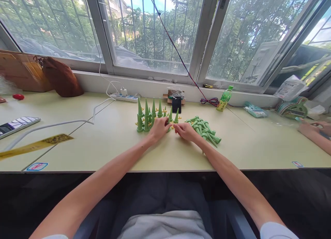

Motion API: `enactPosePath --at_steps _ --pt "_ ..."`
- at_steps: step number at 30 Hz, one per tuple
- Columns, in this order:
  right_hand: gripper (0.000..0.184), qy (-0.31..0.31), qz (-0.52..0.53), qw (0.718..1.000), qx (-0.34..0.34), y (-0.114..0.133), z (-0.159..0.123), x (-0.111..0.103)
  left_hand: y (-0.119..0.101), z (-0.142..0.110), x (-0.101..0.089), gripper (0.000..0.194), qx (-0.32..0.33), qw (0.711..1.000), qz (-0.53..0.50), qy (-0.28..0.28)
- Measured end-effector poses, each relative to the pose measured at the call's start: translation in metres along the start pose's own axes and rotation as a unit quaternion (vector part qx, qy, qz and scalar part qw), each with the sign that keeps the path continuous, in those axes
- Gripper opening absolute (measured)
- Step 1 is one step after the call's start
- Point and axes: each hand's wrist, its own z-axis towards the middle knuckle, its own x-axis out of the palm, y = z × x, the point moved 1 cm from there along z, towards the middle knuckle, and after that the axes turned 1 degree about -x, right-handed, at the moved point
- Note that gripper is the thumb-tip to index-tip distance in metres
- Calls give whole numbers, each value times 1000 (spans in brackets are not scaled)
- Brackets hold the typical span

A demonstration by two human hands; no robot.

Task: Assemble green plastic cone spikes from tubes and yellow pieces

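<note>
Left hand (159,128): your fingers close round a green spike (169,121), seemingly upright, at the right front of the rows.
Right hand (185,131): your thumb and forefinger pinch what looks like a small yellow fitting (172,126) beside that spike; contact between the two is too small to tell.
Standing spikes (146,123): upright on the tabletop (165,156), just beside your left hand; avoid knocking them.
Loose heap (200,127): green spikes lying close by your right wrist; lift clear of it.
Handling: steady the spike's body; guide the fitting squarely, without force.
</note>
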Motion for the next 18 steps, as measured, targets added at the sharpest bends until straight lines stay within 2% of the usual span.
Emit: enactPosePath --at_steps 6,18 --pt "58 4 -6 1000 -5 -1 0 0 1 0 0 25 -15 1000 -4 -6" --pt "58 2 -6 1000 -7 -3 1 1 -3 -1 -4 26 8 999 27 -17"
